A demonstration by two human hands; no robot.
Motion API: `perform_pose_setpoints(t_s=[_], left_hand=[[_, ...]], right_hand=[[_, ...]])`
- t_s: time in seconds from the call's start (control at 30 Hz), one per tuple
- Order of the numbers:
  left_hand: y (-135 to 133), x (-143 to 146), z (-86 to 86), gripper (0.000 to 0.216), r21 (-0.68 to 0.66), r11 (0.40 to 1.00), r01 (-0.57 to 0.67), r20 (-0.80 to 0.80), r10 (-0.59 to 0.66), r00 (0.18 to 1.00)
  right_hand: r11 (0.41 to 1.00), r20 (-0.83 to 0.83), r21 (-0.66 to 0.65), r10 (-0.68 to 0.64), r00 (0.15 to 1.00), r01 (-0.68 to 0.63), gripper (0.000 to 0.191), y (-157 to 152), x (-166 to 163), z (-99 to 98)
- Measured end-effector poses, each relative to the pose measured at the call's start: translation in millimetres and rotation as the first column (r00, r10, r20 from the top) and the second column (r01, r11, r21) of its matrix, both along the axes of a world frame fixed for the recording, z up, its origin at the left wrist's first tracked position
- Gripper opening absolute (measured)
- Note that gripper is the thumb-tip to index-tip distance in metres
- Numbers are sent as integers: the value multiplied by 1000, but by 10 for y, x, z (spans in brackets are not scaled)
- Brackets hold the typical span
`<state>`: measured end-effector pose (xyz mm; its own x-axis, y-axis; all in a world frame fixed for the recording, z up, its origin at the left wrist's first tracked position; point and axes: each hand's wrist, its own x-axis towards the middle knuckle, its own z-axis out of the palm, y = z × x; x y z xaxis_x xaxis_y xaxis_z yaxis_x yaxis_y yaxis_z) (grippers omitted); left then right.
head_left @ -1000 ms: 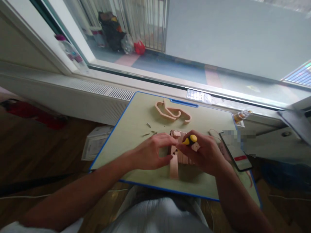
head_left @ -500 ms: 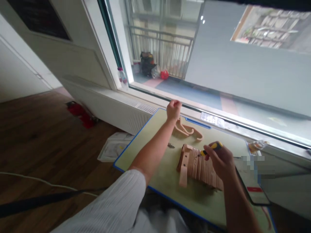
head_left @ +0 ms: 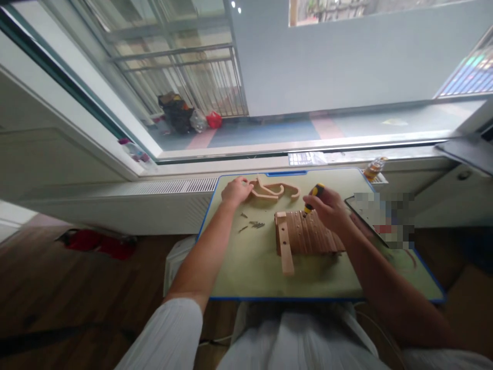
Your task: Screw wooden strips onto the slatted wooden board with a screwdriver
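My right hand (head_left: 329, 205) is closed around the handle of a yellow and black screwdriver (head_left: 316, 193), its tip pointing down over a ribbed brown wooden block (head_left: 308, 234). Across the block's left end lies a pale wooden strip (head_left: 285, 252) with dark screw heads or holes in it. At the far left of the table, my left hand (head_left: 235, 192) has its fingers closed at the left end of some curved wooden hooks (head_left: 267, 196). Between that hand and the block lie several loose screws (head_left: 256, 224).
The table (head_left: 246, 277) has a blue edge and stands against the window sill. A tablet or phone (head_left: 365, 221), partly pixelated, lies at the right. On the sill side are a bottle of amber liquid (head_left: 374, 168) and a white packet (head_left: 306, 158). A white bin (head_left: 173, 262) sits lower left.
The view has turned to the right. My left hand has come down from beyond the hooks to their left end. My right hand still grips the screwdriver, now held more upright over the block.
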<state>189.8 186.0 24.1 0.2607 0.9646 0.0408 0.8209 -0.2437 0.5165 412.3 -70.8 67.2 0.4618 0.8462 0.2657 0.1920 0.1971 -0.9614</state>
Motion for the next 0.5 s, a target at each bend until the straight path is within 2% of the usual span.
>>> perform_pose_setpoints(t_s=[0.13,0.3,0.4,0.5], left_hand=[[96,7,-67,33,-2,999,-38,-7,38,999],[187,-3,-95,17,-20,998,-55,65,56,996],[201,-58,-2,19,-33,999,-32,162,37,986],[150,-74,188,23,-27,1000,7,291,1,957]], right_hand=[[1000,7,14,26,1000,-26,28,-16,-7,-14],[999,-14,14,30,999,-30,25,-29,5,-24],[1000,-28,28,5,1000,-4,21,-34,40,-6],[1000,-120,28,-1,993,4,14,-44,109,47]])
